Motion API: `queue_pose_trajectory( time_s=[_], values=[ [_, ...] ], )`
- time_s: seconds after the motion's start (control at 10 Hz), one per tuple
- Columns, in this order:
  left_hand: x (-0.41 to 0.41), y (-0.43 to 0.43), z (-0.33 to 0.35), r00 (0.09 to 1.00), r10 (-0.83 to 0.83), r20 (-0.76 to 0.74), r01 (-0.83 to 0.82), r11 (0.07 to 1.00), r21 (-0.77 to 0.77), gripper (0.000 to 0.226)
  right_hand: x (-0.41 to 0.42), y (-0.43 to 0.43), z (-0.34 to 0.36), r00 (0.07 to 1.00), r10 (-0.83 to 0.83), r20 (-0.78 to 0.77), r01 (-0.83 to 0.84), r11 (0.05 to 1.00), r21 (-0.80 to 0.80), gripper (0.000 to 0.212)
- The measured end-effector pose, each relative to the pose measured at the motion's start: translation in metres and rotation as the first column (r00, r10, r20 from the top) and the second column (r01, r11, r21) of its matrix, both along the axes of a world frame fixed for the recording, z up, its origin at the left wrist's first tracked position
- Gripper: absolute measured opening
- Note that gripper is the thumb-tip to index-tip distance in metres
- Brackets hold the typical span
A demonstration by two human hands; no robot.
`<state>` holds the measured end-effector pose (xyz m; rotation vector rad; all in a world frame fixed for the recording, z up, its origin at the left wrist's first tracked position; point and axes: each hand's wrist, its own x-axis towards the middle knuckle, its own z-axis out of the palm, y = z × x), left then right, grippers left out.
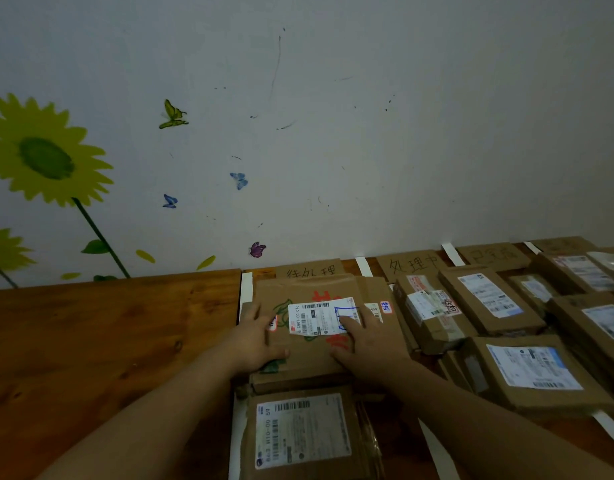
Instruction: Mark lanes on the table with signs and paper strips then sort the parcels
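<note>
Room's pretty dim, flat murky light, only soft shadows. The wall (368,116) looks bluish-grey. Wide lens bows my desk (91,341) towards the edges, and the parcel labels (319,318) read soft.

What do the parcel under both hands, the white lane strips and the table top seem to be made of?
The parcel, under the left hand and right hand, looks like matt brown cardboard: creased edges, dull brown face. The white strips look like thin matt paper, lying flat. The table top looks like wood or wood-look laminate: orange-brown grain, dark knots, slight sheen.
</note>
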<state>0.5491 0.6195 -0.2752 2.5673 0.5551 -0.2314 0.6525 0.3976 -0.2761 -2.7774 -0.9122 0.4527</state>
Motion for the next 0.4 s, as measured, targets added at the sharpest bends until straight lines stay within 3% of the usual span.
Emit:
queue_pose_trajectory(
  time_s=[0.4],
  values=[
    [0.011, 0.009, 0.02, 0.981, -0.071, -0.18, 0.109, 0.972, 0.209, 0.098, 0.013, 0.007, 0.02, 1.0, 0.008, 0.022, -0.007, 1.0, -0.029, 0.079]
  ],
)
